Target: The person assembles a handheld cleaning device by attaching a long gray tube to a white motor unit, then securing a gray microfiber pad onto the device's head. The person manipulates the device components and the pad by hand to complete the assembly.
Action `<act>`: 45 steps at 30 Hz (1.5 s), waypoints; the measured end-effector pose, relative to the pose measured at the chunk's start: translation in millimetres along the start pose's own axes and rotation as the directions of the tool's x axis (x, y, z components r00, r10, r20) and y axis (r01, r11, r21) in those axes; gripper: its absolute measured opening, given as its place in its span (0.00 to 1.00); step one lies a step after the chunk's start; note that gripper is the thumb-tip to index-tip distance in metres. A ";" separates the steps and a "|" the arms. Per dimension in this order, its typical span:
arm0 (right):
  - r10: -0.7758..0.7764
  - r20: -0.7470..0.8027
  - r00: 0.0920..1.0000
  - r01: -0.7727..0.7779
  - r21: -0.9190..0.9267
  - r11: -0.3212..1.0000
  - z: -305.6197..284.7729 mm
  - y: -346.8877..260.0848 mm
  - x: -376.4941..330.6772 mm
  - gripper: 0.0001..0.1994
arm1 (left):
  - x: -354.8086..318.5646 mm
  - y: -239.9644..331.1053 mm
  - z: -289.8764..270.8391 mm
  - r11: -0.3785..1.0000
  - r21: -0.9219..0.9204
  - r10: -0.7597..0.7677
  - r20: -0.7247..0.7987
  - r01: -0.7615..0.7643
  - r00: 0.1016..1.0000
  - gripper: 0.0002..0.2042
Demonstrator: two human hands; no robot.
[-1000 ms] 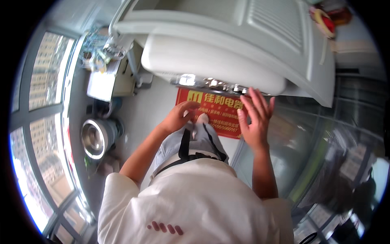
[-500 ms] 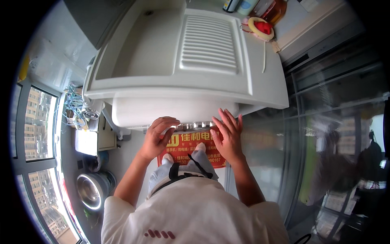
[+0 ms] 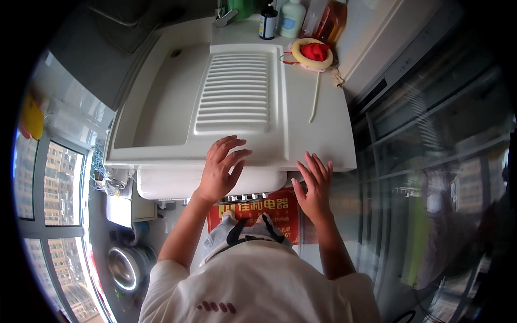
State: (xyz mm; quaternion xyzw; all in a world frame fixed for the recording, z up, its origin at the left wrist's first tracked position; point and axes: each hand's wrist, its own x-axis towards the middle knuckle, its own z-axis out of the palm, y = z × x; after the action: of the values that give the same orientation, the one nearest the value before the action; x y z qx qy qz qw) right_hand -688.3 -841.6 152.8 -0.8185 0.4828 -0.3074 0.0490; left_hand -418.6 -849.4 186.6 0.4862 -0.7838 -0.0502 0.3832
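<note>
In front of me is a white laundry sink (image 3: pixel 145 157) with a basin on its left and a ribbed washboard (image 3: pixel 232 89) in its middle. My left hand (image 3: pixel 219 168) hovers by the sink's near edge, below the washboard, its fingers bent but apart and holding nothing. Farther right, my right hand (image 3: pixel 314 185) is raised near the front right edge, palm turned inward, fingers spread, with nothing in it. Whether either hand touches the edge I cannot tell.
Along the back stand a grey faucet (image 3: pixel 225 18), a dark pump bottle (image 3: pixel 268 22), a white bottle (image 3: pixel 292 20) and an amber bottle (image 3: pixel 332 21). A cream ring with red cloth (image 3: pixel 313 54) lies at the back right. Below are a red mat (image 3: pixel 280 207) and a metal basin (image 3: pixel 123 268).
My view has tilted up, so the faucet and more bottles show. Both hands have moved up toward the sink's front edge, and the right hand has shifted a little to the right.
</note>
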 end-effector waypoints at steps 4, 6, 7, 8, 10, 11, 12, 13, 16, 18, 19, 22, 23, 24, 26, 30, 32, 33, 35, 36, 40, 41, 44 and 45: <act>0.030 -0.025 0.999 -0.030 0.000 1.000 -2.9 4.5 2.8 0.20 | 8.9 -14.4 18.4 0.992 0.124 0.036 -0.005 -0.035 0.999 0.16; 0.037 -0.024 0.999 -0.037 0.003 0.999 -3.0 1.5 6.8 0.20 | 3.7 -18.7 26.8 0.976 0.210 0.064 -0.029 -0.057 0.998 0.17; 0.036 -0.023 0.999 -0.036 0.005 0.999 -0.8 0.4 8.2 0.20 | 1.5 -21.3 32.7 0.965 0.256 0.076 -0.043 -0.063 0.996 0.17; 0.027 -0.044 0.999 -0.027 0.007 1.000 3.3 -0.1 8.3 0.21 | -0.5 -20.3 32.8 0.948 0.308 0.095 -0.018 -0.085 0.995 0.19; 0.007 -0.044 0.999 -0.008 -0.031 0.999 7.2 -1.8 10.8 0.23 | 3.7 -17.5 36.6 0.958 0.279 0.066 0.011 -0.066 0.998 0.21; -0.003 -0.042 0.999 0.001 -0.042 0.999 8.7 -6.3 13.7 0.24 | 4.4 -16.9 36.3 0.961 0.272 0.047 0.015 -0.050 0.999 0.22; -0.009 -0.017 1.000 0.008 -0.043 0.999 12.4 -11.4 17.4 0.24 | 5.0 -16.3 33.8 0.968 0.246 0.038 0.022 -0.043 0.999 0.22; -0.013 0.000 1.000 0.013 -0.053 0.998 14.3 -15.6 20.7 0.24 | 8.8 -15.4 35.2 0.977 0.208 0.042 0.032 -0.048 0.999 0.23; -0.087 0.074 0.993 0.090 -0.044 0.995 20.9 -46.5 38.7 0.24 | -0.3 -17.2 5.1 0.998 0.043 0.046 0.014 -0.047 0.999 0.27; -0.132 0.099 0.986 0.137 -0.048 0.989 26.8 -55.2 45.1 0.25 | -3.2 -21.0 -9.6 0.998 -0.033 0.053 -0.043 -0.054 0.998 0.29; -0.154 0.117 0.981 0.159 -0.034 0.987 32.1 -60.6 48.8 0.25 | -8.2 -24.1 -18.8 1.000 0.014 0.028 -0.050 -0.028 0.998 0.28; -0.230 0.135 0.964 0.227 0.035 0.973 46.0 -80.7 62.5 0.26 | -21.4 -40.8 -36.7 0.995 0.080 -0.053 -0.099 0.061 0.994 0.27; -0.252 0.142 0.957 0.246 0.058 0.968 51.9 -86.8 65.6 0.26 | -27.7 -48.6 -35.3 0.987 0.118 -0.101 -0.085 0.110 0.991 0.27; -0.291 0.137 0.947 0.282 0.082 0.956 60.2 -92.7 71.1 0.26 | -31.4 -55.9 -36.1 0.981 0.149 -0.113 -0.104 0.128 0.988 0.27; -0.357 0.147 0.922 0.339 0.138 0.931 79.7 -107.1 79.5 0.26 | -42.7 -66.5 -25.2 0.980 0.163 -0.085 -0.157 0.111 0.984 0.28; -0.445 0.107 0.889 0.435 0.105 0.894 109.4 -131.6 100.1 0.26 | -47.8 -75.2 -7.5 0.976 0.213 -0.041 -0.019 0.044 0.999 0.28; -0.457 0.090 0.885 0.459 0.001 0.888 114.6 -143.0 103.7 0.25 | -50.6 -78.5 -1.3 0.984 0.171 -0.034 -0.109 0.053 0.993 0.29; -0.459 0.083 0.885 0.464 -0.071 0.883 116.2 -143.1 101.8 0.24 | -50.9 -79.5 -2.0 0.989 0.144 -0.006 -0.115 0.022 0.993 0.29; -0.466 0.058 0.883 0.470 -0.109 0.876 120.3 -140.4 97.2 0.25 | -53.8 -84.6 7.7 0.990 0.140 0.031 -0.116 -0.014 0.993 0.29; -0.455 0.073 0.888 0.460 -0.133 0.878 121.9 -139.5 96.6 0.27 | -53.8 -87.3 10.6 0.992 0.110 0.077 -0.149 -0.061 0.986 0.28; -0.417 0.053 0.907 0.420 -0.152 0.895 122.8 -140.3 96.0 0.29 | -52.2 -90.1 17.6 0.985 0.144 0.120 -0.190 -0.094 0.974 0.30; -0.428 0.047 0.903 0.430 -0.153 0.890 123.9 -140.4 96.0 0.29 | -52.7 -91.4 20.2 0.986 0.145 0.104 -0.164 -0.080 0.981 0.30; -0.447 0.032 0.894 0.447 -0.142 0.883 125.8 -140.5 95.7 0.29 | -52.5 -90.2 15.6 0.986 0.163 0.061 -0.113 -0.042 0.992 0.32; -0.454 0.046 0.890 0.455 -0.143 0.879 123.8 -139.3 96.0 0.28 | -53.1 -88.2 17.9 0.986 0.161 0.057 -0.146 -0.033 0.988 0.31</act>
State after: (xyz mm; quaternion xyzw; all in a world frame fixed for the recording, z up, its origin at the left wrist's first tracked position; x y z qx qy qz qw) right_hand -481.1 -873.6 149.3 -0.9119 0.2989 -0.2686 -0.0835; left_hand -354.0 -858.2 104.9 0.4997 -0.7649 0.0578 0.4024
